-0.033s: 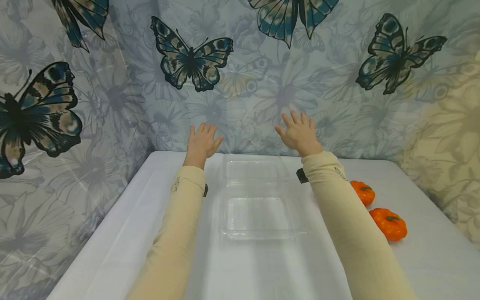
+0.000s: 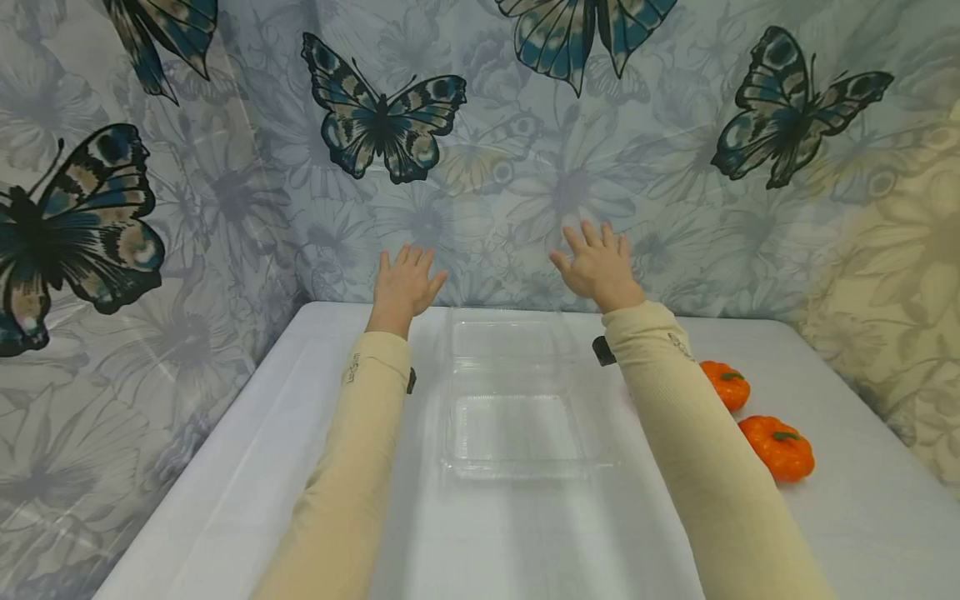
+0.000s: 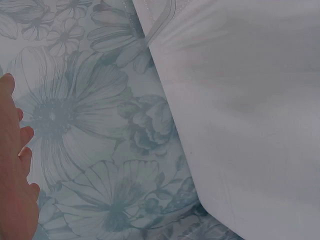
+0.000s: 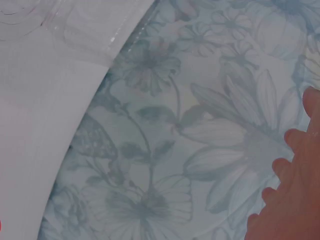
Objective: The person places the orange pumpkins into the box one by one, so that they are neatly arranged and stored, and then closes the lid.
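Both hands are held out over the far edge of the table with fingers spread and nothing in them. My left hand [image 2: 405,283] is left of a transparent plastic box [image 2: 450,417], and my right hand [image 2: 600,271] is beyond its right side. The box lies with its lid folded open on the tabletop, and neither hand touches it. Two small orange pumpkins [image 2: 777,450] with green stems sit to the right, partly covered by the right sleeve. In the right wrist view, a corner of the clear box [image 4: 82,42] shows at the upper left.
A white cloth covers the table [image 2: 225,500]. Behind it and at the left hangs a flowered backdrop [image 2: 480,192] with large butterflies, close to the table's far edge. A dark wrist camera [image 2: 603,352] sits beside the right cuff.
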Demonstrator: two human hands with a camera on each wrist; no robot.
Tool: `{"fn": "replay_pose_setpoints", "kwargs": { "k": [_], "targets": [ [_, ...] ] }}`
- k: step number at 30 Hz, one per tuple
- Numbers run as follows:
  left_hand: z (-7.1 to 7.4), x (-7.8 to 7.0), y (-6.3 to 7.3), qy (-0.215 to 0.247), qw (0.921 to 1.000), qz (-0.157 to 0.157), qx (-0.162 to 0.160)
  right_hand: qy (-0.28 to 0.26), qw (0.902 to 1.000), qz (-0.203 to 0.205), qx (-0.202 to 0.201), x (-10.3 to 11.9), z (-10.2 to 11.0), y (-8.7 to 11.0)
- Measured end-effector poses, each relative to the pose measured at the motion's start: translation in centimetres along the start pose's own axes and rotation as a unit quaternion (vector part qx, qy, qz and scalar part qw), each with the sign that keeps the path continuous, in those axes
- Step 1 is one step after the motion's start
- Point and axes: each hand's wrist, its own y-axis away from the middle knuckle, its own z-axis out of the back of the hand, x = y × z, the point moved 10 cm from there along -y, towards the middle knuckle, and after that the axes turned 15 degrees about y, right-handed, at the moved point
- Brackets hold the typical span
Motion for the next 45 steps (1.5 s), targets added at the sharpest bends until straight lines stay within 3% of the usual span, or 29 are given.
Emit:
{"fn": "replay_pose_setpoints", "kwargs": {
  "k": [8, 18, 22, 26, 28, 30, 33, 35, 37, 40, 42, 45],
  "targets": [
    [0.2, -0.3, 0.2, -0.001, 1.0, -0.006, -0.001, 0.0, 1.0, 0.004, -0.002, 0.2, 0.2, 0.0],
    [0.5, -0.3, 0.1, 0.027, 0.9996, -0.012, 0.002, -0.036, 0.9984, 0.006, -0.043, -1.3, 0.9, 0.2],
    [0.4, 0.0, 0.0, 0.077, 0.9969, -0.013, 0.003, -0.086, 0.9931, 0.016, -0.077, -1.7, 1.9, 0.7],
    [0.8, 0.2, 0.0, 0.18, 0.9836, -0.018, 0.0, -0.205, 0.9732, 0.027, -0.1, -2.6, 2.7, 1.4],
    [0.9, 0.1, 0.1, 0.254, 0.9669, -0.025, 0.005, -0.27, 0.9569, 0.024, -0.103, -3.4, 2.9, 1.8],
    [1.0, -0.1, 0.2, 0.331, 0.943, -0.038, 0.009, -0.347, 0.9332, 0.018, -0.093, -4.4, 2.6, 2.2],
    [0.6, 0.0, 0.4, 0.445, 0.8938, -0.042, 0.031, -0.445, 0.8914, 0.005, -0.085, -6.0, 2.3, 2.5],
    [0.1, 0.3, 0.5, 0.509, 0.8588, -0.032, 0.047, -0.51, 0.8566, 0.0, -0.076, -6.9, 1.9, 2.7],
    [-0.7, 1.1, 0.8, 0.563, 0.8241, -0.003, 0.063, -0.562, 0.8242, -0.004, -0.069, -7.8, 1.5, 3.1],
    [-1.8, 2.3, 1.3, 0.622, 0.7782, 0.031, 0.082, -0.632, 0.773, -0.001, -0.055, -8.9, 1.0, 3.9],
    [-2.3, 2.9, 1.6, 0.651, 0.7522, 0.043, 0.092, -0.676, 0.7355, -0.003, -0.048, -9.7, 0.6, 4.5],
    [-2.9, 3.2, 2.0, 0.684, 0.7196, 0.041, 0.112, -0.727, 0.6856, -0.008, -0.042, -11.2, 0.2, 5.4]
  ]
}}
